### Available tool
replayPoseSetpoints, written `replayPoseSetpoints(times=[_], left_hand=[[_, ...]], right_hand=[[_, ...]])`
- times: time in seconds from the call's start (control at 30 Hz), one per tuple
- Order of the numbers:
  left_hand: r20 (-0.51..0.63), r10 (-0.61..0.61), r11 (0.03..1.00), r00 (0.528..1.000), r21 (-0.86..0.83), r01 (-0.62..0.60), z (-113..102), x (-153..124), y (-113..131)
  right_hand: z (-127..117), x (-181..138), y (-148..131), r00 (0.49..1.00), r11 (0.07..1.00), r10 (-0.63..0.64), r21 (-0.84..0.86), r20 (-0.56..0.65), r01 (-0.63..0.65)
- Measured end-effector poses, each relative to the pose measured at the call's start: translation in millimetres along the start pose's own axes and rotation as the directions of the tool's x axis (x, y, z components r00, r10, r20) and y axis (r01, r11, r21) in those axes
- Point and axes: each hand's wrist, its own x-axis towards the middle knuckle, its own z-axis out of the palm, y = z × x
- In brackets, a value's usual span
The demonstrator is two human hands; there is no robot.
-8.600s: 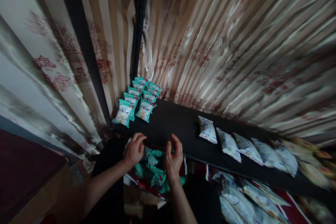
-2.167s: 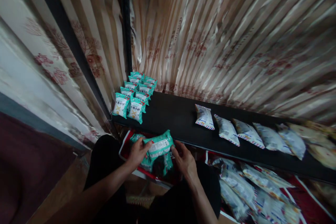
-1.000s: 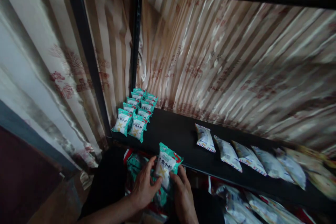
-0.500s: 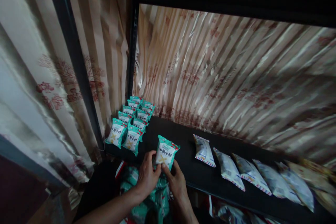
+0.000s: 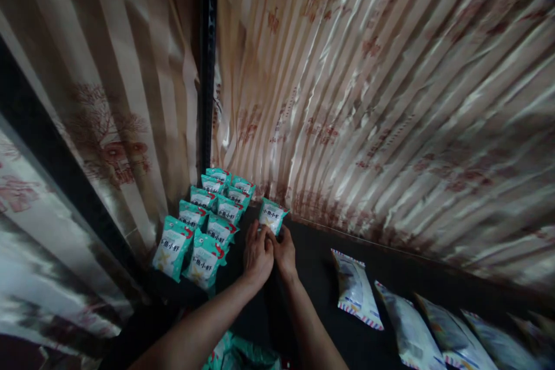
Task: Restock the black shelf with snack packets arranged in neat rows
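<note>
A teal and white snack bag (image 5: 272, 215) stands near the back of the black shelf (image 5: 312, 266), to the right of two rows of matching snack bags (image 5: 203, 258). My left hand (image 5: 259, 250) grips its lower left side, fingers bent against the front. On the lower right side, my right hand (image 5: 284, 248) holds the same bag, the two hands almost touching. The bag's bottom edge is hidden behind my fingers.
Blue and white snack bags (image 5: 356, 289) lean in a row along the right of the shelf. More teal bags (image 5: 243, 352) lie below the front edge. A black post (image 5: 207, 69) and striped curtains (image 5: 347, 98) bound the left and back.
Both hands have carried the teal bag from the shelf's front edge toward the back, beside the rows. The view has shifted closer to the shelf.
</note>
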Motion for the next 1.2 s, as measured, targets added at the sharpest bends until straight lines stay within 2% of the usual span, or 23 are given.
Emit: replayPoseSetpoints(times=[0.17,0.33,0.5,0.67,0.87,0.97,1.03,1.13,1.2], left_hand=[[-0.042,-0.066,0.998,0.997,-0.020,0.065,14.5,32.7,-11.7],[-0.055,-0.112,0.993,0.992,0.016,0.113,17.5,48.1,-20.5],[-0.014,-0.150,0.989,0.989,0.002,0.150,21.0,53.6,-30.1],[-0.003,-0.129,0.992,0.992,0.012,0.129,21.7,53.4,-34.6],[0.064,-0.077,0.997,0.995,0.012,0.077,16.1,49.6,-33.6],[0.039,-0.069,0.998,0.997,0.014,0.068,10.0,40.2,-26.0],[0.010,-0.061,0.998,0.998,0.023,0.061,3.5,25.0,-20.1],[-0.018,-0.011,1.000,1.000,-0.025,0.010,-11.4,-17.5,-15.9],[0.007,0.043,0.997,0.999,-0.070,-0.042,-24.4,-58.5,-18.8]], right_hand=[[21.5,33.9,-1.1,1.000,0.998,-0.024,-0.061,0.002,0.024],[39.5,52.1,-0.8,1.000,0.988,0.005,-0.151,0.024,-0.002],[50.2,53.5,7.6,0.999,0.959,0.031,-0.282,0.011,-0.027],[52.9,50.8,13.4,0.999,0.939,-0.040,-0.341,0.036,0.050],[55.1,51.2,19.4,0.988,0.921,-0.144,-0.359,0.051,0.152],[46.8,37.8,19.6,0.981,0.919,-0.191,-0.346,0.029,0.189],[36.3,16.7,18.3,0.966,0.915,-0.257,-0.328,-0.024,0.236],[16.4,-33.1,16.6,0.916,0.898,-0.381,-0.288,-0.127,0.334],[3.0,-74.4,18.7,0.902,0.899,-0.399,-0.263,-0.166,0.350]])
